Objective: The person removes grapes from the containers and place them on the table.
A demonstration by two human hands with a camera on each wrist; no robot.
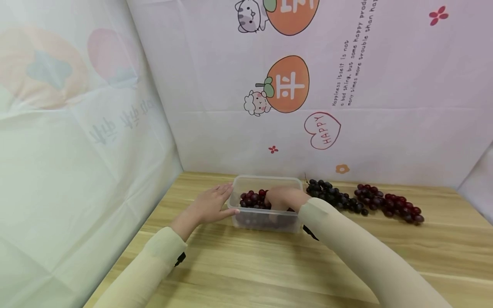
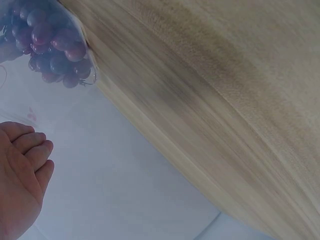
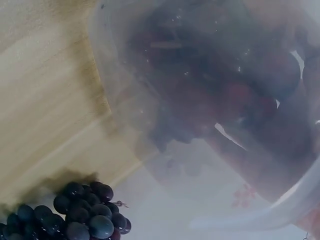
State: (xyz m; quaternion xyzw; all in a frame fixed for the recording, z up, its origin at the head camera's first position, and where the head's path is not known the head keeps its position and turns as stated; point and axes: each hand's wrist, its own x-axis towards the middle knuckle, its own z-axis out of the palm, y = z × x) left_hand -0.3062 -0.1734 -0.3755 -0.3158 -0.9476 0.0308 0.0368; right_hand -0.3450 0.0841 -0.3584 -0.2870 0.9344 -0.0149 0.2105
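While the back is covered by a white cloth [image 1: 215,85], printed with orange fruit, red and orange flowers and a red heart, the front is filled by a wooden table [image 1: 231,269]. Both arms are covered by pale sleeves [image 1: 366,252]. A clear plastic box [image 1: 269,183] is set upright near the back edge of the table. To the right of the box, black grapes [image 1: 331,194] are laid on the wood, and dark red grapes [image 1: 389,203] are laid further right. More red grapes [image 1: 254,199] are kept inside the box, on its floor. The right hand [image 1: 285,197] is dipped into the box at these grapes; its fingertips are hidden and blurred, so it cannot be told if anything is pinched. The left hand [image 1: 209,204] is placed at the left end of the box, its thumb spread away from its fingers, and nothing is gripped by it. Under each wrist, a small black thing [image 1: 180,259] is seen.
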